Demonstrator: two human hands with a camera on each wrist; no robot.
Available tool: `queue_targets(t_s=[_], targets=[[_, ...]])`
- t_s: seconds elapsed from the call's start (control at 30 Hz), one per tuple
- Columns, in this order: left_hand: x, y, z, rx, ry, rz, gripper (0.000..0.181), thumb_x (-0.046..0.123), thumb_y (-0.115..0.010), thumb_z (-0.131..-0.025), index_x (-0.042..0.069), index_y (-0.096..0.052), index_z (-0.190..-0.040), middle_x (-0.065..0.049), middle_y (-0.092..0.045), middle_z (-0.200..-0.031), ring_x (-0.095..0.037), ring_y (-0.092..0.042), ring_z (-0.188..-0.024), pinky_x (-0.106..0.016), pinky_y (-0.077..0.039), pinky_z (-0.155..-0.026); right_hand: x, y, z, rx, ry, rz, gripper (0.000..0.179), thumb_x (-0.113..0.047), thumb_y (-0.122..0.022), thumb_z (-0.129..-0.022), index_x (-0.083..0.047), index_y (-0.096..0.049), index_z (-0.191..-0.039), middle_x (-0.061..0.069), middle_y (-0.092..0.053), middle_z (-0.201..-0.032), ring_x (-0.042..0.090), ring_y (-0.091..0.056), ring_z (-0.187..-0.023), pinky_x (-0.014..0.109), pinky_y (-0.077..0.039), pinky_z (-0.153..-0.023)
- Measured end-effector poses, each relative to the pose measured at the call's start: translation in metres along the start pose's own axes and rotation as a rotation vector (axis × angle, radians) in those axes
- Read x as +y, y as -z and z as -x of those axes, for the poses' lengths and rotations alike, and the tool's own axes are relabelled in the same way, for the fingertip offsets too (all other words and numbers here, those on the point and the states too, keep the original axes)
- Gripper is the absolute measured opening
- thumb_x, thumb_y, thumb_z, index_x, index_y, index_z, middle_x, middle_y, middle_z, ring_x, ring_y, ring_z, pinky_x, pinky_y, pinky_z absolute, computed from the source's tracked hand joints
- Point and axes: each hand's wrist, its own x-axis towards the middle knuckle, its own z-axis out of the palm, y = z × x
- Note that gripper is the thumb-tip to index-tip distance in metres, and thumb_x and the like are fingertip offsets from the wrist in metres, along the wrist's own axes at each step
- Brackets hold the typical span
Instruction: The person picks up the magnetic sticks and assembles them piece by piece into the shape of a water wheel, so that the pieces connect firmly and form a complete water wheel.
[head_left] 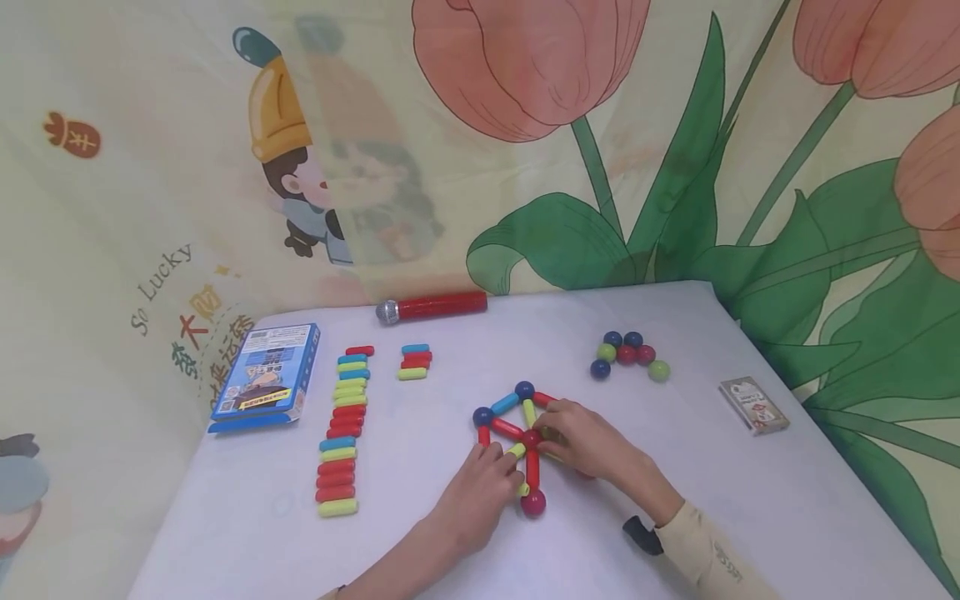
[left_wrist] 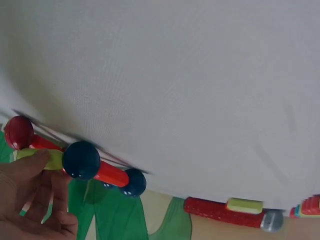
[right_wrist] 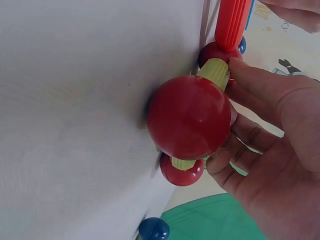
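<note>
A wheel-like frame of toy building rods and balls lies on the table, with a red ball (head_left: 531, 439) as its hub. Blue balls (head_left: 482, 417) sit at its far side and a red ball (head_left: 533, 502) at the near side. My left hand (head_left: 480, 492) is at the frame's near left. In the left wrist view its thumb and fingers pinch a yellow-green rod (left_wrist: 54, 161) beside a blue ball (left_wrist: 81, 160). My right hand (head_left: 592, 437) reaches over the right side. Its fingertips pinch another yellow-green rod (right_wrist: 215, 71) between the hub and a large red ball (right_wrist: 190, 117).
Loose red, blue and yellow-green rods (head_left: 336, 479) form a column on the left, with a short stack (head_left: 414, 362) beside it. Spare balls (head_left: 626, 355) cluster at the back right. A blue box (head_left: 266, 371), a red microphone-shaped thing (head_left: 442, 306) and a small card box (head_left: 753, 405) stand around.
</note>
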Motion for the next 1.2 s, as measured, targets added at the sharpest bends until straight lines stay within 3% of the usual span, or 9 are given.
queue_targets(t_s=[0.33,0.5,0.67,0.77,0.9,1.03,1.13,1.2], targets=[[0.006,-0.013,-0.001,-0.006,-0.047,-0.192,0.046,0.035,-0.098,-0.081,0.019,-0.083,-0.121,0.001,-0.075,-0.117,-0.015,-0.059,-0.106,-0.027,-0.052,-0.093,-0.002,-0.002,-0.002,0.012,-0.007,0.011,0.031,-0.017,-0.095,-0.084,-0.014,-0.083,-0.111,-0.006,-0.07,-0.096,0.009,-0.061,-0.089,0.024,-0.059,-0.079],[0.006,-0.016,0.001,0.001,-0.003,-0.158,0.051,0.036,-0.099,-0.079,0.02,-0.081,-0.124,0.001,-0.074,-0.12,-0.015,-0.06,-0.109,-0.028,-0.052,-0.094,-0.001,-0.002,-0.002,0.014,0.017,0.015,0.034,-0.018,-0.095,-0.084,-0.014,-0.082,-0.115,-0.005,-0.072,-0.102,0.011,-0.064,-0.095,0.027,-0.061,-0.083],[0.003,-0.015,0.001,0.027,-0.046,-0.123,0.057,0.04,-0.099,-0.078,0.023,-0.08,-0.129,0.005,-0.077,-0.124,-0.014,-0.061,-0.112,-0.031,-0.053,-0.094,0.0,0.001,-0.004,-0.023,0.087,0.044,0.042,-0.018,-0.095,-0.085,-0.017,-0.082,-0.124,-0.006,-0.065,-0.103,0.01,-0.06,-0.098,0.023,-0.06,-0.08],[-0.002,-0.016,0.0,0.031,-0.069,-0.167,0.051,0.04,-0.098,-0.08,0.024,-0.082,-0.125,0.006,-0.078,-0.121,-0.014,-0.061,-0.109,-0.029,-0.052,-0.092,0.001,0.003,-0.006,-0.034,0.143,0.083,0.04,-0.018,-0.094,-0.085,-0.017,-0.083,-0.123,-0.006,-0.06,-0.1,0.009,-0.056,-0.093,0.021,-0.056,-0.076],[-0.016,-0.019,-0.001,0.035,-0.059,-0.234,0.043,0.038,-0.097,-0.082,0.024,-0.083,-0.121,0.005,-0.078,-0.119,-0.015,-0.062,-0.11,-0.029,-0.052,-0.09,-0.001,0.004,-0.008,-0.023,0.151,0.112,0.029,-0.018,-0.094,-0.085,-0.013,-0.085,-0.112,-0.006,-0.058,-0.093,0.008,-0.052,-0.084,0.02,-0.051,-0.07],[-0.04,-0.018,-0.008,0.066,-0.066,-0.256,0.047,0.038,-0.098,-0.081,0.023,-0.082,-0.122,0.002,-0.076,-0.126,-0.017,-0.063,-0.117,-0.031,-0.054,-0.092,-0.004,0.003,-0.009,0.015,0.131,0.134,0.02,-0.018,-0.094,-0.085,-0.01,-0.082,-0.099,-0.006,-0.056,-0.086,0.008,-0.049,-0.076,0.02,-0.047,-0.064],[-0.064,-0.011,-0.015,0.087,-0.046,-0.16,0.048,0.032,-0.097,-0.083,0.018,-0.081,-0.126,-0.003,-0.073,-0.131,-0.02,-0.063,-0.123,-0.034,-0.056,-0.096,-0.007,0.0,-0.009,0.053,0.125,0.165,0.021,-0.021,-0.095,-0.084,-0.01,-0.08,-0.093,-0.006,-0.054,-0.081,0.009,-0.047,-0.073,0.02,-0.045,-0.062],[-0.084,-0.005,-0.019,0.099,0.025,-0.044,0.049,0.025,-0.095,-0.085,0.013,-0.078,-0.13,-0.007,-0.071,-0.136,-0.024,-0.062,-0.129,-0.04,-0.057,-0.103,-0.009,-0.001,-0.009,0.072,0.126,0.184,0.024,-0.022,-0.096,-0.083,-0.009,-0.078,-0.092,-0.006,-0.052,-0.08,0.009,-0.047,-0.072,0.02,-0.044,-0.062]])
